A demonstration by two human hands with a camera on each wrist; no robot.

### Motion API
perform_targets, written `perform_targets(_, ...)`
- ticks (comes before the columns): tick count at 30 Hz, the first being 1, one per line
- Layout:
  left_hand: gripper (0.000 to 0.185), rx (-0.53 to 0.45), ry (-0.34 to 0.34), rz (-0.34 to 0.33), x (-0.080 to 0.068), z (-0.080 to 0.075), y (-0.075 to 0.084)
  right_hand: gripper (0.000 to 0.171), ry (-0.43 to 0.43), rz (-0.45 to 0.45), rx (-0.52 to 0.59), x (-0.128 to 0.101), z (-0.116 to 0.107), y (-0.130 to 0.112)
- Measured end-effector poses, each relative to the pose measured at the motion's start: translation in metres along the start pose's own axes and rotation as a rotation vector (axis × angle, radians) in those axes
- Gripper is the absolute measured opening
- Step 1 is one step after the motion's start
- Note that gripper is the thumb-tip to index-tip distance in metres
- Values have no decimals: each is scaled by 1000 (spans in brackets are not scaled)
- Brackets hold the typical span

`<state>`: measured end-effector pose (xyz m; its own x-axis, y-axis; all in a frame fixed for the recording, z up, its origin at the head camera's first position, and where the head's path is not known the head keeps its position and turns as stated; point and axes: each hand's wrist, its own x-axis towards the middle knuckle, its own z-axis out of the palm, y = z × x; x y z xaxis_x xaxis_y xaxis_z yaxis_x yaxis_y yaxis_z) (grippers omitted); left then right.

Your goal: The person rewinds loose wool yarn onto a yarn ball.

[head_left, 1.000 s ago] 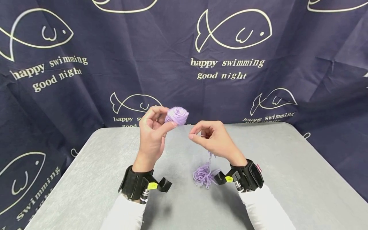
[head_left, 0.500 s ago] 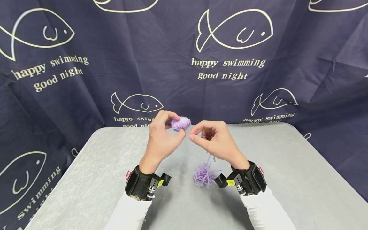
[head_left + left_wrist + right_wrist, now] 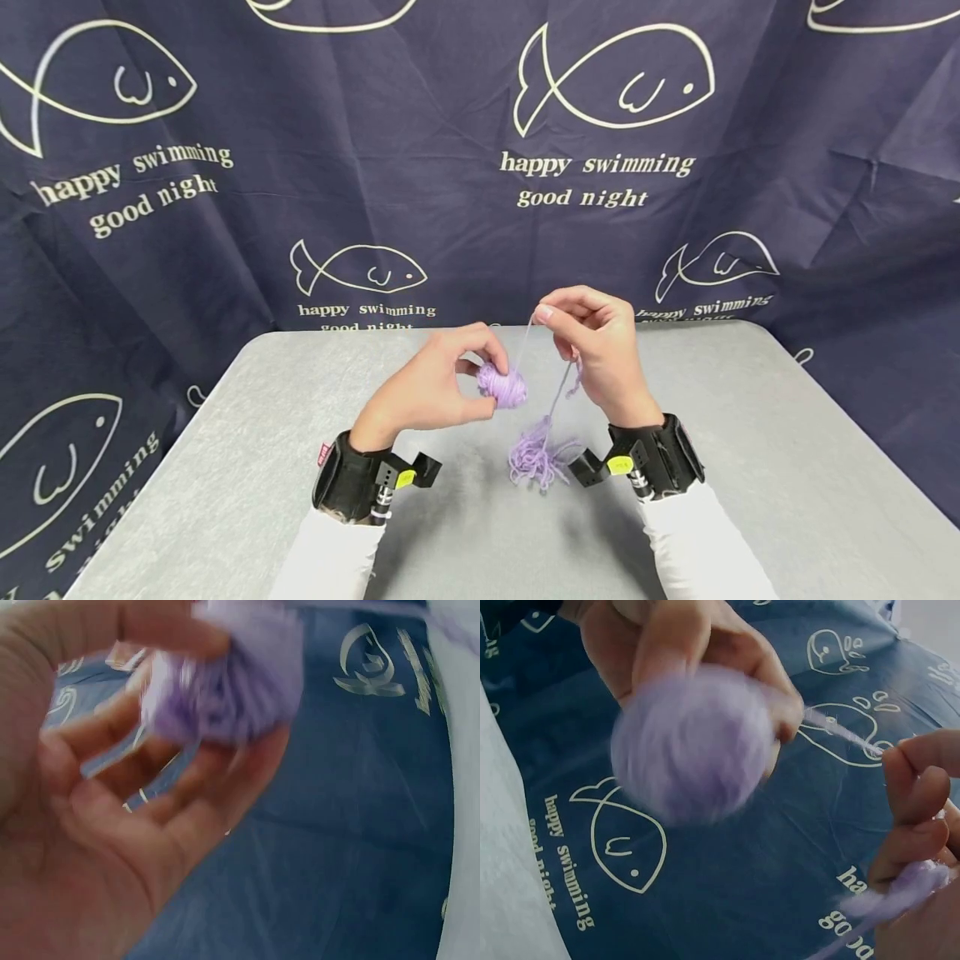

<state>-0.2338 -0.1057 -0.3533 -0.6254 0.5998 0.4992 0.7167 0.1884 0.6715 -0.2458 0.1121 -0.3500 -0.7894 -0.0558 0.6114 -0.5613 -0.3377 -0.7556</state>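
Observation:
A small lilac yarn ball (image 3: 503,387) is gripped between the thumb and fingers of my left hand (image 3: 450,390), a little above the grey table (image 3: 750,467). The ball (image 3: 225,682) fills the left wrist view, blurred. A strand (image 3: 523,342) runs up from the ball to my right hand (image 3: 592,342), which pinches it between thumb and forefinger higher up. From that hand another strand drops to a loose tangle of lilac yarn (image 3: 536,457) lying on the table. The right wrist view shows the ball (image 3: 690,742) and the pinched strand (image 3: 844,731).
A dark blue cloth (image 3: 300,167) printed with white fish and words hangs behind the table and drapes down both sides. Black wrist straps (image 3: 360,483) sit on both white sleeves.
My left hand has dropped lower and moved right with the ball. My right hand has risen and drawn the strand up, away from the ball.

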Motion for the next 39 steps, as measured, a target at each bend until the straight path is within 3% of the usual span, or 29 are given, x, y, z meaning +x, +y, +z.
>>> perform_targets(4,33,-228,-99,57,-1,-2,6,23,65,32,68,2,-1,1)
perform_targets(9,33,-474,-115,151,-2,-6,12,27,72,49,71,2,-1,3)
perform_targets(13,34,-593,-12,226,-1,-7,15,18,57,56,7,2,-1,6)
perform_targets(16,36,-668,125,268,0,-8,16,6,25,69,-87,0,0,8)
perform_targets(19,44,-732,276,284,2,-8,16,10,-26,81,-190,-1,0,9)
perform_targets(24,57,-743,503,225,6,-7,15,9,-128,86,-313,-3,2,9)
perform_targets(32,39,-757,714,70,9,-5,16,6,-207,49,-425,-6,7,8)
perform_targets(39,32,-345,880,-58,10,-4,10,8,-240,13,-484,-10,13,4)
